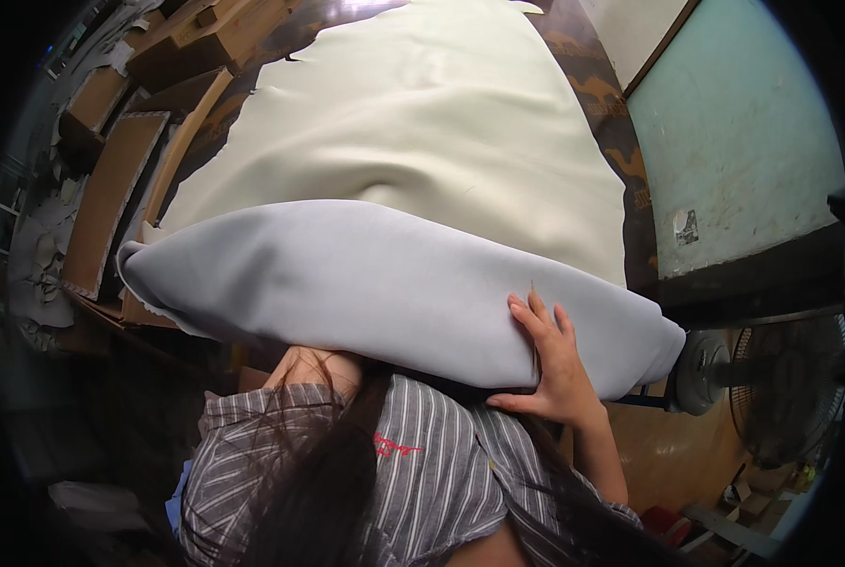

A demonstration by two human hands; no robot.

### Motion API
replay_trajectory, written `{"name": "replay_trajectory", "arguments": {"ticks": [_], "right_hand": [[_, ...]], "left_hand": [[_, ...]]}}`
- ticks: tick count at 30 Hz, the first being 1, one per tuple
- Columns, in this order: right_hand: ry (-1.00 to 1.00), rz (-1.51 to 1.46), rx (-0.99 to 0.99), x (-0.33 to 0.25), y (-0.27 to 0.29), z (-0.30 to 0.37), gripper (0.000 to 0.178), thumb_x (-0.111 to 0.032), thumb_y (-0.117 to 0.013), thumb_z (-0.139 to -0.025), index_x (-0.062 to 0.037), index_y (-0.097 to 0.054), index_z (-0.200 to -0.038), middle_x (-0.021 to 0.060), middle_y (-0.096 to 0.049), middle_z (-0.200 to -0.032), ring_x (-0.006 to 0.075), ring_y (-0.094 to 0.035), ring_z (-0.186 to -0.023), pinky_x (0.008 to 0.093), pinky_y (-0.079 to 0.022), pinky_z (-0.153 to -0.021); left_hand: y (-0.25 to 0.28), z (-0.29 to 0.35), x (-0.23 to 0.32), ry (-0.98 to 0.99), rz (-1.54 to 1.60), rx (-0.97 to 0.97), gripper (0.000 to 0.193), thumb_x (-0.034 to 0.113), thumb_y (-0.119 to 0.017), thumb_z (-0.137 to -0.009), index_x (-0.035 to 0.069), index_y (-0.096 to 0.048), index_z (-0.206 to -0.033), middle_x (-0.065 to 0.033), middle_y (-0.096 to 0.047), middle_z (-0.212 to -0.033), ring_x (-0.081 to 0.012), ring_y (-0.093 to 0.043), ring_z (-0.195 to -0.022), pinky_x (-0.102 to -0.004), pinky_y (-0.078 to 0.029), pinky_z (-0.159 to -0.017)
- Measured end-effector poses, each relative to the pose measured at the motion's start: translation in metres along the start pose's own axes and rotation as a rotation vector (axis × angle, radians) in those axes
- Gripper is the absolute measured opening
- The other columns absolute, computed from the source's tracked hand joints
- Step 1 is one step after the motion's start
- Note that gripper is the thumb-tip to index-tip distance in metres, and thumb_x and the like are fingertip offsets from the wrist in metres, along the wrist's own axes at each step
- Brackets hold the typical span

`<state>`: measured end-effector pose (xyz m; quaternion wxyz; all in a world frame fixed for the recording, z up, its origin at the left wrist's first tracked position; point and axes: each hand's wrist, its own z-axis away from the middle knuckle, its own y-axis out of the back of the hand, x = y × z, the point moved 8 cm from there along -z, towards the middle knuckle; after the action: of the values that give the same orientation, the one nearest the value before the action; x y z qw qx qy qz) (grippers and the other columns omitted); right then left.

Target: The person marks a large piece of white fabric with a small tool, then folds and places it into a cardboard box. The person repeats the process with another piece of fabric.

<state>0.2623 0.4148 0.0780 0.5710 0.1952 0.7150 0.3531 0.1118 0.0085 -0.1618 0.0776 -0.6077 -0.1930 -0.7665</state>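
A large cream leather hide (422,104) lies over the table in front of me. Its near part is folded back, so the pale grey underside (347,269) faces up in a broad roll. My right hand (550,354) rests on this grey fold near its right end, fingers spread and thumb at the lower edge. A thin pen-like stick (533,286) is tucked along its fingers, its tip poking out beyond them; its exact kind is unclear. My left forearm (314,367) reaches under the fold's lower edge, and the left hand's fingers are hidden there.
Cardboard boxes (120,198) stand along the table's left side. On the right are a pale green panel (734,142) and a standing fan (786,387). Dark patterned table covering (597,90) shows beside the hide. Boxes and a red object (666,523) sit low at the right.
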Motion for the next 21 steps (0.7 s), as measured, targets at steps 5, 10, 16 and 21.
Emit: {"name": "replay_trajectory", "arguments": {"ticks": [5, 10, 16, 21], "right_hand": [[0.008, 0.242, 0.049, 0.014, -0.004, 0.018, 0.075, -0.001, -0.076, -0.065, -0.0081, -0.052, -0.135, 0.0138, -0.057, -0.140, 0.0366, -0.046, -0.136, 0.0534, -0.034, -0.113], [-0.013, 0.178, -0.037, -0.001, 0.023, 0.007, 0.056, 0.007, -0.069, -0.067, -0.0056, -0.064, -0.121, 0.0141, -0.069, -0.120, 0.0327, -0.065, -0.113, 0.0381, -0.053, -0.095], [-0.125, 0.123, -0.139, -0.001, 0.032, -0.002, 0.058, 0.006, -0.070, -0.064, -0.0085, -0.066, -0.120, 0.0187, -0.070, -0.099, 0.0353, -0.069, -0.089, 0.0359, -0.054, -0.078], [-0.101, 0.082, -0.188, -0.002, 0.038, -0.012, 0.057, 0.006, -0.068, -0.062, -0.0105, -0.067, -0.116, 0.0167, -0.070, -0.094, 0.0344, -0.069, -0.084, 0.0369, -0.053, -0.072]], "left_hand": [[-0.018, 0.031, 0.007, 0.002, 0.039, -0.165, 0.058, 0.043, -0.026, -0.104, 0.000, -0.037, -0.141, -0.0202, -0.045, -0.139, -0.0309, -0.046, -0.132, -0.0439, -0.038, -0.111], [-0.038, 0.055, 0.008, 0.027, 0.069, -0.323, 0.058, 0.043, -0.025, -0.104, 0.000, -0.038, -0.141, -0.0202, -0.045, -0.138, -0.0308, -0.046, -0.131, -0.0437, -0.038, -0.111], [-0.057, 0.086, 0.005, 0.082, 0.099, -0.477, 0.058, 0.043, -0.025, -0.104, 0.000, -0.038, -0.140, -0.0201, -0.045, -0.138, -0.0308, -0.046, -0.131, -0.0435, -0.038, -0.110], [-0.053, 0.105, 0.000, 0.131, 0.115, -0.533, 0.058, 0.043, -0.025, -0.104, 0.000, -0.038, -0.140, -0.0201, -0.045, -0.138, -0.0307, -0.046, -0.131, -0.0433, -0.038, -0.110]]}}
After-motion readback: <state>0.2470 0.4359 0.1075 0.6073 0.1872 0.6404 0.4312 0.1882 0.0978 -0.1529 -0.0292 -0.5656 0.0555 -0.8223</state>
